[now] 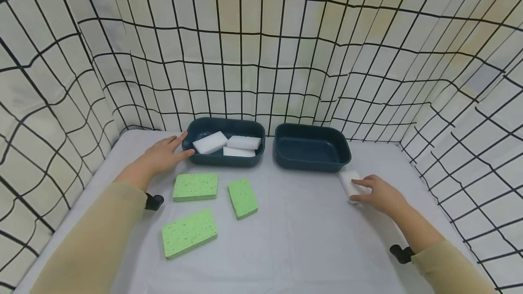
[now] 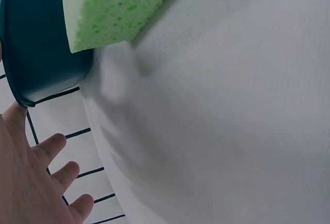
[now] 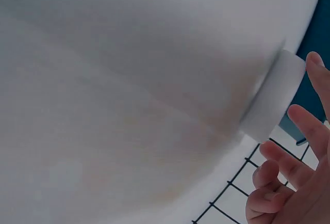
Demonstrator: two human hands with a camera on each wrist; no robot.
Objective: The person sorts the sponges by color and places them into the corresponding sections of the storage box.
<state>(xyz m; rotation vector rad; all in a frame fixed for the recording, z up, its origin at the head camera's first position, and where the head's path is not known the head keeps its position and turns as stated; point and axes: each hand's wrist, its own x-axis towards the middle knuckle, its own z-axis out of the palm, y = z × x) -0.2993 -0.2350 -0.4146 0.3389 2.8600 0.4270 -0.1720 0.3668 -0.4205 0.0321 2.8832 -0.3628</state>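
White, rectangular and foam-like, a smooth block (image 1: pixel 346 179) is lying on the cloth-covered tabletop (image 1: pixel 294 230), just in front of the right-hand dark teal plastic bin (image 1: pixel 310 165), near its front right corner. The right hand (image 1: pixel 380 194) is reaching over this block, the thumb and forefinger spreading apart above it rather than closing round it, while the other fingers are bending loosely; whether the fingertips are touching the block is staying unclear. The left hand (image 1: pixel 163 153) is resting at the left end of the matching dark teal plastic bin (image 1: pixel 224 161), its fingers spreading open and touching the rim. Three white blocks (image 1: pixel 210 143) are lying inside that bin, one tilting at the left and two overlapping at the right. In front of it, three light green, pitted rectangular sponges (image 1: pixel 195 185) are lying flat and apart: one is sitting close to the bin, one is slanting to the right, and one is lying nearest the viewer. Beige sleeves (image 1: pixel 90 239) are covering both forearms, and a black wire grid (image 1: pixel 260 34) is standing around the back and sides, with pale fabric (image 1: pixel 249 49) hanging behind it.
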